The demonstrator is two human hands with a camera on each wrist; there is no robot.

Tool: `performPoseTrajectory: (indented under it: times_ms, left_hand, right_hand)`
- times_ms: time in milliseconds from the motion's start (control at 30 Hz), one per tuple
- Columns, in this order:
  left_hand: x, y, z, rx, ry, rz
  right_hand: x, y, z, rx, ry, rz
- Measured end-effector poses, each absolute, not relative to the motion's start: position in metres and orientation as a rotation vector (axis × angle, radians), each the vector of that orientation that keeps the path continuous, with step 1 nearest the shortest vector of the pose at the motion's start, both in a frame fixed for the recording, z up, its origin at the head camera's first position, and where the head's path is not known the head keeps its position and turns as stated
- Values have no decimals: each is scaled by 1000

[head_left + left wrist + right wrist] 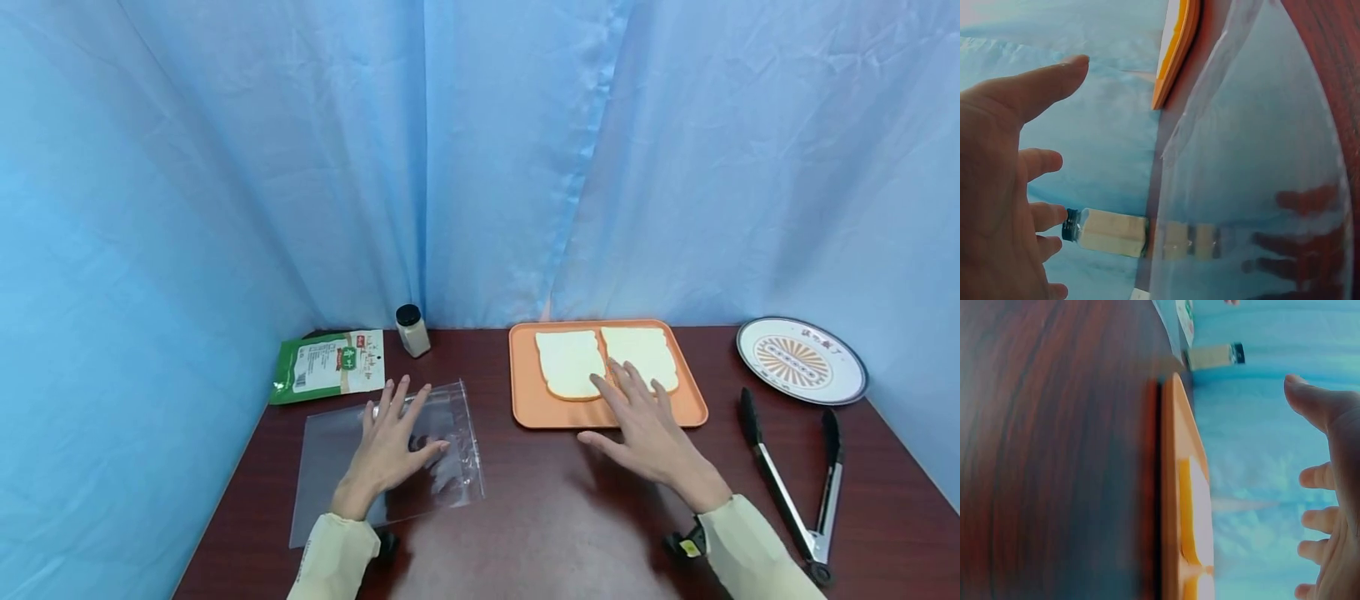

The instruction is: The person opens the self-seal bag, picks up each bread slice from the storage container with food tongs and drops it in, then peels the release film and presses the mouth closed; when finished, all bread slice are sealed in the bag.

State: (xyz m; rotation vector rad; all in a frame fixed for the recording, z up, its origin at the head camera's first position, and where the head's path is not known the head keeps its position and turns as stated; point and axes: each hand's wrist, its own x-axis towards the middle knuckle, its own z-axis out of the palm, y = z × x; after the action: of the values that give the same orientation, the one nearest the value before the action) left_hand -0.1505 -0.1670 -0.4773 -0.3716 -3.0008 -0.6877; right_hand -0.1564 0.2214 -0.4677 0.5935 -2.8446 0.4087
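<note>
My left hand (390, 450) hovers with spread fingers over a clear plastic bag (330, 475) lying flat on the table. In the left wrist view the bag's shiny surface (1254, 144) reflects the fingers, and a gap shows below the hand (997, 187). My right hand (648, 433), fingers also spread, is above the front edge of an orange tray (525, 408). Two bread slices lie side by side on that tray: the left slice (570, 362) and the right slice (637, 350), partly covered by the fingers in the head view. Neither hand holds anything.
Behind the bag lie a green and white packet (330, 367) and a small black-capped jar (414, 332) of pale contents. At the right are a patterned plate (802, 362) and black-tipped tongs (780, 492), spread apart. Blue curtains (487, 167) hang along the table's back and sides.
</note>
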Motion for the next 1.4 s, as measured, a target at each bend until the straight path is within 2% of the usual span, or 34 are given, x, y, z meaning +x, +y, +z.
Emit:
performPoseTrajectory:
  times_ms: [567, 900, 1400]
  left_hand:
    - [-155, -157, -499, -376, -3136, -737]
    - [-156, -150, -503, -404, -3167, -806]
    - [-159, -150, -515, -409, -3190, -739]
  right_hand:
    - [-160, 132, -497, 898, -2834, 461]
    - [-168, 100, -510, 1072, -2845, 469]
    - [-182, 65, -523, 1148, -2863, 396]
